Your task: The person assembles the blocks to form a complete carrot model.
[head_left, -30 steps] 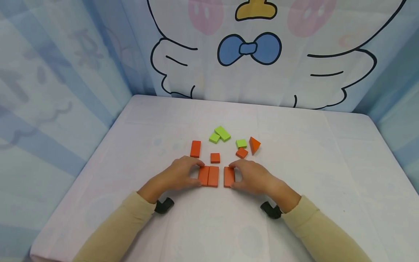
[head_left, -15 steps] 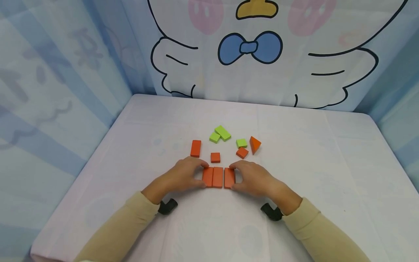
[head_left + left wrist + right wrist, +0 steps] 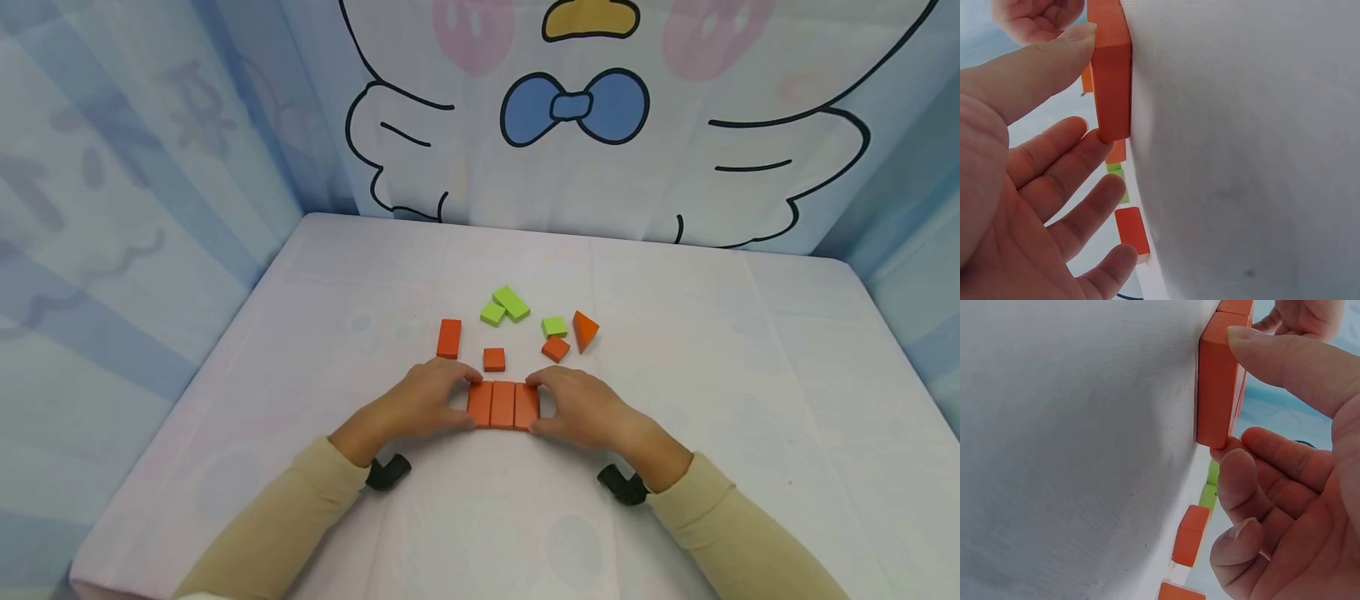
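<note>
While both hands sit at the ends of the row, three flat, smooth-faced, orange-red rectangular blocks lie side by side on the white, cloth-covered counter (image 3: 712, 350), seams very thin. Left hand (image 3: 423, 402): grip narrowed lengthwise on the left end block (image 3: 479, 406), thumb at its near end, a fingertip at its far end. Right hand (image 3: 581, 404): mirrored hold on the right end block (image 3: 527, 407). The middle block (image 3: 502, 406) lies between, touched by neither hand. Handling, by judgement: pieces light and stiff, probably wood, unlikely to break or dent; flat faces look a little slippery, so a light pinch suffices. Best hold: the short ends, low, leaving inner long sides free to meet squarely; uneven pressure could skew a block or lift an edge.
</note>
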The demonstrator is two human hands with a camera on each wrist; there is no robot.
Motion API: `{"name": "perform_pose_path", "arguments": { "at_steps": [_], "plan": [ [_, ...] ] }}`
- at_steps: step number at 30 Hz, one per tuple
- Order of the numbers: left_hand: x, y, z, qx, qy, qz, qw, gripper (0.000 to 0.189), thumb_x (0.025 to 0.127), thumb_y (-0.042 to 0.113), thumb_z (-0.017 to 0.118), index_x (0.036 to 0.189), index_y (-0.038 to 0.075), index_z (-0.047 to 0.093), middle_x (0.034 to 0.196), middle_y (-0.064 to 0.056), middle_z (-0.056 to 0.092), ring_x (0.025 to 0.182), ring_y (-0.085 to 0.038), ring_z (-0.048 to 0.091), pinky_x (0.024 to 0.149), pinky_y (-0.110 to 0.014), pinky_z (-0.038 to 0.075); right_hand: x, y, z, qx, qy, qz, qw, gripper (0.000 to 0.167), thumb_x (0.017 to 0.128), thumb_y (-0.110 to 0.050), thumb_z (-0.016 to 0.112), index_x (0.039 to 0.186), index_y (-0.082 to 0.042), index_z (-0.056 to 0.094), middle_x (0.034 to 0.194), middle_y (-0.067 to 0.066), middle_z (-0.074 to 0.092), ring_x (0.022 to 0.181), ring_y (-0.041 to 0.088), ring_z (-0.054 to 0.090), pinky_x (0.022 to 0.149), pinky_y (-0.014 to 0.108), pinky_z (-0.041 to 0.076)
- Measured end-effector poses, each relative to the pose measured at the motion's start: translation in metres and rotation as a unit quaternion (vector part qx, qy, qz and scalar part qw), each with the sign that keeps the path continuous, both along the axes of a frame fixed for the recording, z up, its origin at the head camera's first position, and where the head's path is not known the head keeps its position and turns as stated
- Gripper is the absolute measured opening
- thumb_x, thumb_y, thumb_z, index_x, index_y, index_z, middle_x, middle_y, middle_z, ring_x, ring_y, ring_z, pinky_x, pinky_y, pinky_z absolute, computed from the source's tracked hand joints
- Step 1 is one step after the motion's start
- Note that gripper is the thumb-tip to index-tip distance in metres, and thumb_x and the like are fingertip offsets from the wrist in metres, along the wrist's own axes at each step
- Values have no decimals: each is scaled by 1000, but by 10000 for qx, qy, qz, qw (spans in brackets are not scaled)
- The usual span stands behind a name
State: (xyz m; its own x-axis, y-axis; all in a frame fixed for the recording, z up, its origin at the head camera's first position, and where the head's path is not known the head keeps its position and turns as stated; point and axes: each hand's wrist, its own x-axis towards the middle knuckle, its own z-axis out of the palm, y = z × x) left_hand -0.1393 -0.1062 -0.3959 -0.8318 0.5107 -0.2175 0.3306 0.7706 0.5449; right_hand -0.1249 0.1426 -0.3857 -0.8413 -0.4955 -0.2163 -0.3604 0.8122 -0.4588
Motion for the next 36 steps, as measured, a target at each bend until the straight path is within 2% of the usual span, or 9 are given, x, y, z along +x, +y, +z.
{"name": "perform_pose_path", "arguments": {
  "at_steps": [18,23,26,29,36],
  "plan": [
    [-2,2,1,-46,18,-56,10000,54,84,25,83,132,12,63,130,-1,61,124,-22,51,106,-42,39,1,0,2,28,-7,-41,10000,59,87,-25,78,136,0,56,133,12,60,123,30,54,104,48,42],
    [-5,2,5,-161,87,-181,9997,57,84,27,83,134,12,62,131,-1,60,125,-23,50,106,-42,40,1,0,2,71,-3,-42,10000,59,87,-26,78,136,-1,57,133,12,60,124,30,54,104,49,42],
    [-11,4,10,-259,189,-183,9993,56,86,28,81,136,12,61,131,-2,60,126,-23,50,106,-43,40,1,0,3,54,-31,-46,10000,59,87,-26,78,136,-1,57,133,12,60,123,30,54,104,49,42],
    [-21,10,16,-358,355,-173,9986,50,90,27,77,136,12,61,131,-3,61,124,-24,52,104,-43,42,2,1,3,46,-46,-53,10000,59,87,-26,78,136,-1,57,132,11,60,122,30,54,103,49,43],
    [-49,30,16,-781,520,-230,9953,44,93,24,74,134,14,63,127,-1,63,121,-21,53,102,-38,44,1,1,2,-23,-66,-43,10000,58,87,-25,79,135,-1,57,131,11,61,122,29,55,103,49,43]
  ]
}}
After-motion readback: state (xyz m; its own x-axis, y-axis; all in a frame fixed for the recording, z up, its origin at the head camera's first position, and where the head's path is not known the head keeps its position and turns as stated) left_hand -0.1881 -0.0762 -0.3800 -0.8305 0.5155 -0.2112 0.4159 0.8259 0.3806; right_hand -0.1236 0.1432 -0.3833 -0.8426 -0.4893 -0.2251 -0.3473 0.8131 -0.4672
